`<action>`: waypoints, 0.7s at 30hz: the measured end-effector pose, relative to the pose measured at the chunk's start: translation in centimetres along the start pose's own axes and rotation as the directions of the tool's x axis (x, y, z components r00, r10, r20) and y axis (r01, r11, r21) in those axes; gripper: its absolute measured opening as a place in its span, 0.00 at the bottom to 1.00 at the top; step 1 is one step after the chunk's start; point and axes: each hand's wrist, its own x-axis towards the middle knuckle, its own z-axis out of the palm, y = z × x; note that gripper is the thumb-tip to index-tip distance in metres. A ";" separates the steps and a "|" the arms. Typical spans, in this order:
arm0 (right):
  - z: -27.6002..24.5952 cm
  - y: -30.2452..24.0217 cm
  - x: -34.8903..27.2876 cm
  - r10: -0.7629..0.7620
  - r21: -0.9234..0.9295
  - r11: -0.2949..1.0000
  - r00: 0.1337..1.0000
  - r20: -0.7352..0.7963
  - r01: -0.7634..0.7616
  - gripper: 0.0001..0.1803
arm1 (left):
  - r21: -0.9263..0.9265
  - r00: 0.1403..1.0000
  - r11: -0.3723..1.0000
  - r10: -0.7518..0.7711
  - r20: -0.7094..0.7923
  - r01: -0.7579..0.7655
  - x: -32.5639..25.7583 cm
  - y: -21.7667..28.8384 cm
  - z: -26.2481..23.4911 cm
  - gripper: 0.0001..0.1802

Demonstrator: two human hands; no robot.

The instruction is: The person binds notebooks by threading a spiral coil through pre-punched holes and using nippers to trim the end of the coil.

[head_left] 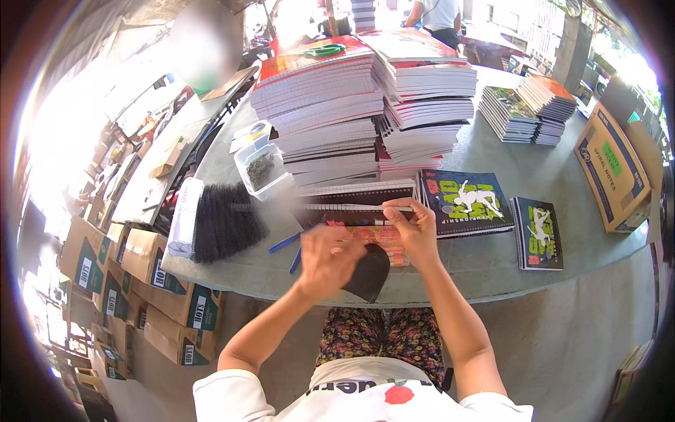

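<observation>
Spiral notebook point(357, 208) lies at the near side of the grey table point(450, 281), in front of the person's body, its bound edge running crosswise just before the tall stacks. The right hand point(416, 228) pinches the right end of that edge between thumb and fingers. The left hand point(328, 259) is blurred by motion, its fingers partly curled near the notebook's lower left side; whether it grips anything I cannot tell. Between the hands shows an orange-red patterned surface point(383, 236), and a dark rounded piece point(370, 276) lies by the table's front edge, partly behind the left hand. Two blue pens point(284, 243) lie just left of that hand. Farther left is a bundle of black coils point(226, 224) and, behind it, a clear plastic tub point(263, 169) with small dark bits inside. Beyond the notebook rise tall stacks of books point(327, 116), with a green ring-shaped item point(325, 50) on top. To the right, dark-covered notebooks with green lettering point(464, 205) lie near the right hand, and an open cardboard box point(613, 169) stands at the table's right end.
</observation>
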 end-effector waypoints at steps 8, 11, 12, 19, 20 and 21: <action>0.3 -2.0 0.3 0.142 0.058 0.987 0.985 0.099 -0.148 0.10 | -0.184 0.982 0.981 -0.025 0.185 0.060 2.6 -6.7 -1.5 0.13; -0.5 -1.0 0.7 0.140 -0.111 0.987 0.966 0.216 -0.118 0.12 | -0.076 0.989 0.997 -0.011 0.147 0.022 3.4 -5.8 -2.1 0.11; -0.7 -0.8 0.7 0.123 -0.106 0.989 0.968 0.218 -0.102 0.12 | -0.089 0.990 0.995 0.058 0.130 -0.047 3.8 -5.7 -2.3 0.11; -0.2 -1.3 0.3 0.154 0.004 0.987 0.964 0.218 -0.158 0.09 | 0.040 0.953 0.999 -0.042 0.300 0.031 3.4 -6.3 -1.4 0.11; -0.3 -1.3 0.3 0.153 0.001 0.988 0.964 0.216 -0.157 0.09 | 0.037 0.954 0.999 -0.041 0.298 0.031 3.4 -5.5 -1.2 0.11; -0.4 -1.1 0.3 0.125 -0.030 0.992 0.969 0.215 -0.122 0.09 | 0.036 0.986 0.998 0.054 0.156 -0.060 3.0 -4.3 -1.2 0.11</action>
